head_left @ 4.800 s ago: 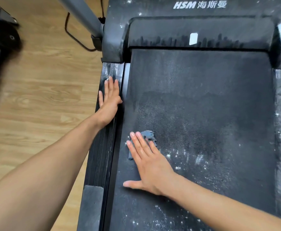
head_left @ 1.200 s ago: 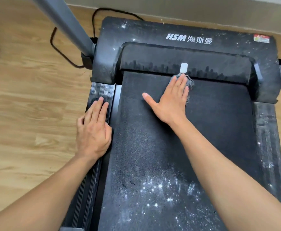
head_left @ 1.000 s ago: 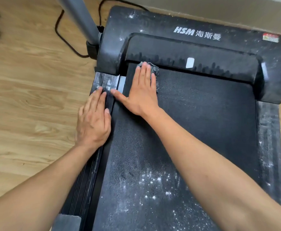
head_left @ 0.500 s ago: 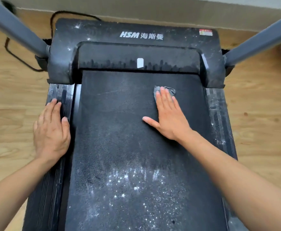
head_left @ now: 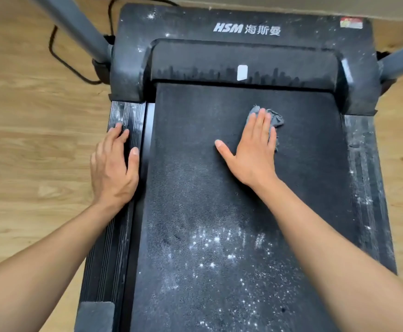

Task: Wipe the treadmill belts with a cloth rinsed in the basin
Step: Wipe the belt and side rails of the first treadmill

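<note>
Flat, right hand (head_left: 252, 152) pressing crumpled grey cloth (head_left: 275, 119) on dusty black belt (head_left: 195, 212), left hand (head_left: 113, 173) splayed on side rail (head_left: 104, 255).

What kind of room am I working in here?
Probably a home or small gym room, though little shows: a dusty HSM treadmill, light wood-look flooring, and a pale wall base just behind the machine.

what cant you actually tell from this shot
- Cloth, head view: mostly under the right hand; its full size is hidden.
- Basin: out of frame.
- Treadmill belt: near end cut off by the bottom edge.
- Red sticker: text too small to read.
</note>
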The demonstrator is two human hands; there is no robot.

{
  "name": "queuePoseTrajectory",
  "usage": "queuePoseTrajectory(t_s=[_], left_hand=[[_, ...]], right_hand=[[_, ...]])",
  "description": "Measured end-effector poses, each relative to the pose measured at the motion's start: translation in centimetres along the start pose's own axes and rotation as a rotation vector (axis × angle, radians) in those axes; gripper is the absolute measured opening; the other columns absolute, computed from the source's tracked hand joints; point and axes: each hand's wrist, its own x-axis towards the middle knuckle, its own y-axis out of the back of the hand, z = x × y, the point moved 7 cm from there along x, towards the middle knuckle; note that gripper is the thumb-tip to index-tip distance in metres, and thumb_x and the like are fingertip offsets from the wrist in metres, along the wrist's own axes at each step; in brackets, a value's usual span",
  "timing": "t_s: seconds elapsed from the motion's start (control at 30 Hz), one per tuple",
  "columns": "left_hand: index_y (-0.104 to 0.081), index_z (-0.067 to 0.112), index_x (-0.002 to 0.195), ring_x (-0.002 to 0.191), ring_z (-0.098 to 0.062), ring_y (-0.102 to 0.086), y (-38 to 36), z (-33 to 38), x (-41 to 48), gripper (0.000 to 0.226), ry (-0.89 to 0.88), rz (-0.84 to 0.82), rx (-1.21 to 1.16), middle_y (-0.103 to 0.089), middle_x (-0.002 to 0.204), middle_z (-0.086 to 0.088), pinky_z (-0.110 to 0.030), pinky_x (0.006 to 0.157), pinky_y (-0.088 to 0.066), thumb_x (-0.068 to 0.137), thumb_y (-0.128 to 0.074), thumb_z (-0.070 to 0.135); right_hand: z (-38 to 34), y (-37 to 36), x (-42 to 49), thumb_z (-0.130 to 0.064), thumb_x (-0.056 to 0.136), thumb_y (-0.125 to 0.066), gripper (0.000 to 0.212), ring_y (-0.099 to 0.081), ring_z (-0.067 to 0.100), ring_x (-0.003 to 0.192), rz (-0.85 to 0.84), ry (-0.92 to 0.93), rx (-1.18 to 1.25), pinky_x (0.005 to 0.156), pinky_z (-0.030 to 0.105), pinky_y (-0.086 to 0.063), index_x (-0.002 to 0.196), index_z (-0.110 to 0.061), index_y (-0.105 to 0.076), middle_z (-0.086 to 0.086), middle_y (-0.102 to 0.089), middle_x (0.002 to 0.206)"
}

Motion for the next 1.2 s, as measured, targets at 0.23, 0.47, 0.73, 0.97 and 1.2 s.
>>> queuePoseTrajectory(t_s=[0.23,0.47,0.73,0.97,1.2], left_hand=[[-0.062,0.017,0.142,0.145,-0.019,-0.046,0.7,-0.7,0.2,0.052,0.069,0.070,-0.178,-0.050,0.159,0.005,-0.038,0.116,-0.034,0.108,-0.030,0.040],[-0.061,0.016,0.143,0.146,-0.022,-0.046,0.4,-0.7,0.0,0.051,0.046,0.073,-0.128,-0.050,0.160,0.004,-0.044,0.118,-0.037,0.111,-0.026,0.037],[-0.062,0.014,0.143,0.149,-0.022,-0.043,0.0,-1.2,0.3,0.052,0.031,0.052,-0.103,-0.050,0.159,0.001,-0.037,0.119,-0.031,0.108,-0.030,0.035],[-0.060,0.014,0.144,0.151,-0.020,-0.040,0.0,-0.8,0.3,0.052,0.033,0.030,-0.047,-0.048,0.161,0.001,-0.041,0.122,-0.029,0.103,-0.037,0.036],[-0.057,0.012,0.146,0.147,-0.024,-0.044,0.3,-0.2,0.1,0.052,0.007,-0.007,-0.043,-0.044,0.163,0.001,-0.041,0.119,-0.034,0.096,-0.049,0.025]], right_hand=[[-16.5,-4.9,-1.4,-0.063,0.105,-0.024,0.090,0.018,0.029,0.160,-0.121,0.495,-0.142,0.130,0.049,0.004,0.165,-0.001,0.004,0.019,0.014,0.173],[-11.8,-5.0,-5.8,-0.077,0.101,-0.020,0.099,0.013,0.022,0.161,-0.165,0.771,-0.295,0.131,0.045,-0.003,0.166,-0.007,0.004,0.010,0.010,0.175],[13.4,2.6,-6.0,-0.090,0.089,-0.011,0.111,0.024,0.018,0.159,-0.076,0.028,-0.154,0.131,0.042,0.004,0.165,-0.013,0.014,0.006,0.022,0.173],[12.9,1.7,-7.5,-0.092,0.086,-0.022,0.123,0.017,0.029,0.160,0.007,-0.289,0.054,0.130,0.052,0.005,0.164,-0.002,0.008,0.019,0.015,0.173],[-9.3,-4.5,-8.7,-0.085,0.091,-0.022,0.117,0.029,0.032,0.156,-0.123,0.158,-0.028,0.129,0.052,0.009,0.163,-0.001,0.014,0.021,0.024,0.170]])
